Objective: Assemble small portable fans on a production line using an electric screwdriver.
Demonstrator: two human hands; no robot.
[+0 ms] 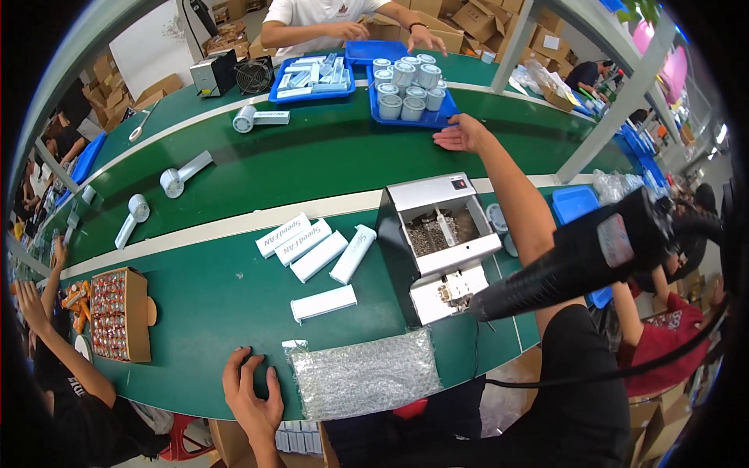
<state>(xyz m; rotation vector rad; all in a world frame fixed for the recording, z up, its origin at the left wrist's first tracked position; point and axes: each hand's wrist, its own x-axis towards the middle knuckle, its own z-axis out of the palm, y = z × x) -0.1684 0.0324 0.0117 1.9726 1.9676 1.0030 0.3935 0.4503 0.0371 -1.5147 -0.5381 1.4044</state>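
My right hand [462, 134] is stretched far across the bench, fingers extended and holding nothing. It lies beside the corner of a blue tray [413, 118] stacked with white round fan heads [403, 75]; whether it touches the tray I cannot tell. My left hand [253, 390] rests at the near table edge, fingers bent and apart, with nothing in it. Just right of it lies a sheet of bubble wrap [367, 374]. Beyond the wrap are a white handle piece [324, 303] and several more white handle pieces [318, 260], some with printed lettering.
A silver-and-black screw feeder [445, 242] stands right of centre. A large black tool [577, 253] with a cable crosses the right foreground. Handheld fans [133, 221] lie along the green belt. At left is a carton of small parts [121, 316]; a co-worker stands opposite near a tray of handle pieces [312, 92].
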